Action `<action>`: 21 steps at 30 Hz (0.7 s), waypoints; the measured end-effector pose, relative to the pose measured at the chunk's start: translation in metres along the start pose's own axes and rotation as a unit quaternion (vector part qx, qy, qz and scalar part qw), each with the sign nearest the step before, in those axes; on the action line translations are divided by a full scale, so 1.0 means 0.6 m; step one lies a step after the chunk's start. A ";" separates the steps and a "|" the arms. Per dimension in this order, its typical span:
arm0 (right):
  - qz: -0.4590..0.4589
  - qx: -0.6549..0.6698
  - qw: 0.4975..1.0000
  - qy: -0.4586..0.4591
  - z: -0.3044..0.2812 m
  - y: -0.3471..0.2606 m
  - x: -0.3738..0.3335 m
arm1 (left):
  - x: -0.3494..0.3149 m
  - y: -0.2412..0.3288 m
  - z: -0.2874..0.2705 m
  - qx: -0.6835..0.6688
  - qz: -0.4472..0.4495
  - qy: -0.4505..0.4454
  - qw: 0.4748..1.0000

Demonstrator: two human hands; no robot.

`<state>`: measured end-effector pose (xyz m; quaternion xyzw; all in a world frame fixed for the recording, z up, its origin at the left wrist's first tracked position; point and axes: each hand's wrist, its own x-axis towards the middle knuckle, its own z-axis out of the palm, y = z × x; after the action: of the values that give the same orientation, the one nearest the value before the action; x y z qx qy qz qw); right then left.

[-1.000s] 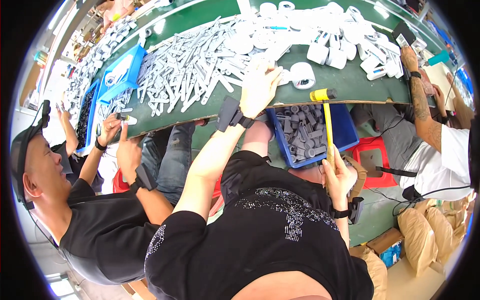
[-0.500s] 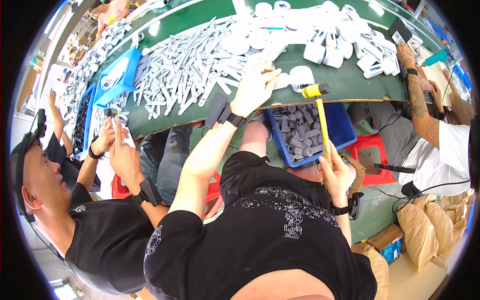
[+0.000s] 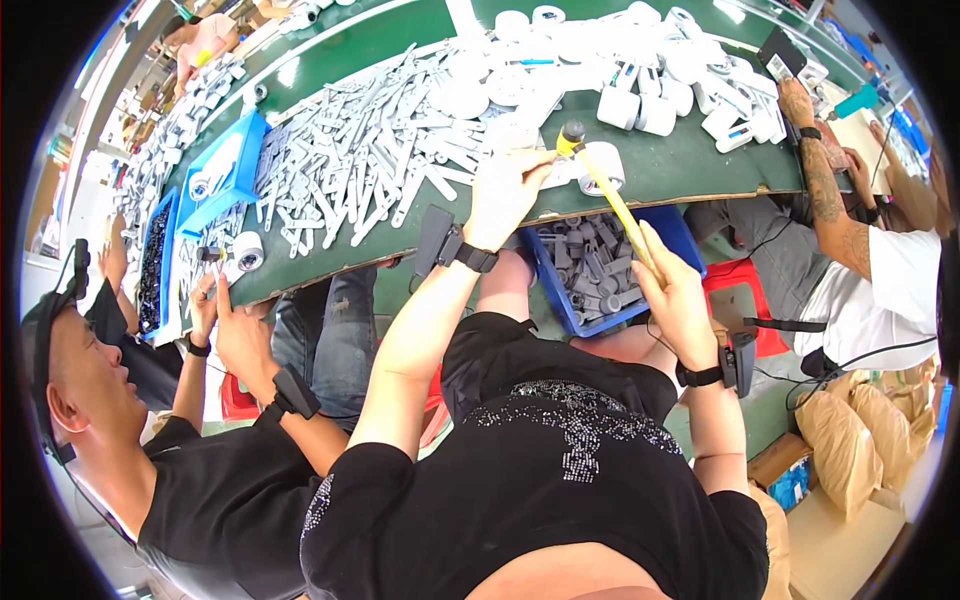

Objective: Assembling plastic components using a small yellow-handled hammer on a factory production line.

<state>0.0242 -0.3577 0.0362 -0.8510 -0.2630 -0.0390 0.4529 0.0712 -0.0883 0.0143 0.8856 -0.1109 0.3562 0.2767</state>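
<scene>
My right hand [image 3: 678, 300] is wrapped round the yellow handle of a mallet [image 3: 615, 200]. The mallet's black and yellow head is over the table's front edge, just above a white plastic part [image 3: 604, 168] with a thick round end. At the left of that part, my left hand [image 3: 508, 195] is closed, thumb and fingers pinched at its pale narrow side. Glare hides exactly what lies between these fingertips. Behind my left hand spreads a heap of grey plastic strips [image 3: 370, 140].
White round-ended parts [image 3: 640, 100] are piled at the back right. Below the table edge sits a blue bin [image 3: 690, 240] of grey pieces. A co-worker [image 3: 230, 460] with another mallet is at my left; a tattooed arm [image 3: 825, 185] reaches in from the right. A blue tray [image 3: 225, 190] stands far left.
The mallet has swung up and left, its head now over the white part near my left fingers. My right hand has risen with it. The left co-worker's hands have dropped slightly.
</scene>
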 end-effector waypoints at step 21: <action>0.014 -0.084 0.996 0.004 -0.025 -0.070 0.013 | -0.007 0.017 -0.006 -0.215 -0.248 -0.014 0.945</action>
<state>0.0130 -0.3473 0.0787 -0.8897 -0.2449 -0.0580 0.3810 0.0618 -0.0947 0.0178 0.8096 0.0341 0.2313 0.5384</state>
